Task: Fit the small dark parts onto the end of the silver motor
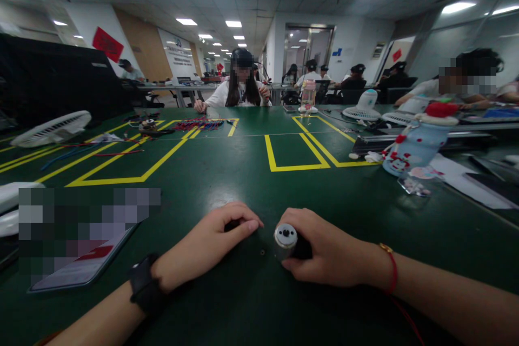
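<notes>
My right hand (320, 251) is wrapped round a small electric motor (285, 239), a silver metal cylinder standing upright with its holed end face up. My palm and fingers hide its far side. Just left of it, my left hand (227, 232) rests on the green table (211, 303), loosely curved, a gap between thumb and forefinger. Nothing shows in its fingers, though their tips are partly hidden. A tiny ring-like part (262, 252) lies on the table between my hands.
Left of me lies a flat tablet-like sheet (89, 265), partly blurred out. Yellow tape (109, 181) marks the table. Bundled wires (203, 124) lie farther off, before a seated person (243, 86). At right stand a blue bottle (419, 143) and white fans (363, 105).
</notes>
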`<state>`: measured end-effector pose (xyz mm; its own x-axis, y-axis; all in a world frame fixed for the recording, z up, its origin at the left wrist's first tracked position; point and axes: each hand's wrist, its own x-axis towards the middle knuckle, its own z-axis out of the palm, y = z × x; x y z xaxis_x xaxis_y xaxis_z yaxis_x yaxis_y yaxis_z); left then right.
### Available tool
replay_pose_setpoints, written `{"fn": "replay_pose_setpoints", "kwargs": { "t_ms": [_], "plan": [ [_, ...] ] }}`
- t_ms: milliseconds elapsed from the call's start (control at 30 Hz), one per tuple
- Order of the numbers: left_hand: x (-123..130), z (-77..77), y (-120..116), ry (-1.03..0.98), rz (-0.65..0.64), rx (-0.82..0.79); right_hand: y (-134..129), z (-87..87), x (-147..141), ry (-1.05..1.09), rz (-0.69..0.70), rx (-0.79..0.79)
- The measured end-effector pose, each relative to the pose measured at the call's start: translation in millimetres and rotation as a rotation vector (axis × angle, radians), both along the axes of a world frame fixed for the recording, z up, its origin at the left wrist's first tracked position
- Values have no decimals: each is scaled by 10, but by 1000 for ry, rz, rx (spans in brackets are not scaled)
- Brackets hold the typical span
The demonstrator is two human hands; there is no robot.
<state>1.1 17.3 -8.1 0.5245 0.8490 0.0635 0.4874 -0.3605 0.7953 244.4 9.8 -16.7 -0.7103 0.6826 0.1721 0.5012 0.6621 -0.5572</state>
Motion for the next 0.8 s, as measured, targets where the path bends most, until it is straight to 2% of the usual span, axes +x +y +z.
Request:
{"fn": "replay_pose_setpoints", "kwargs": {
  "t_ms": [133,233,400,533,800],
  "plan": [
    [-47,-9,47,-128,200,-141,3,4,-1,0,1,-8],
    [-74,-22,74,-220,279,-236,5,5,-1,0,0,-11],
    [-105,-75,119,-382,263,-325,3,1,5,5,-2,-15],
    [-133,-119,147,-422,249,-358,3,-8,14,9,-14,-30],
    [-140,-56,124,-280,158,-402,6,-4,12,27,-15,-43]
  ]
}}
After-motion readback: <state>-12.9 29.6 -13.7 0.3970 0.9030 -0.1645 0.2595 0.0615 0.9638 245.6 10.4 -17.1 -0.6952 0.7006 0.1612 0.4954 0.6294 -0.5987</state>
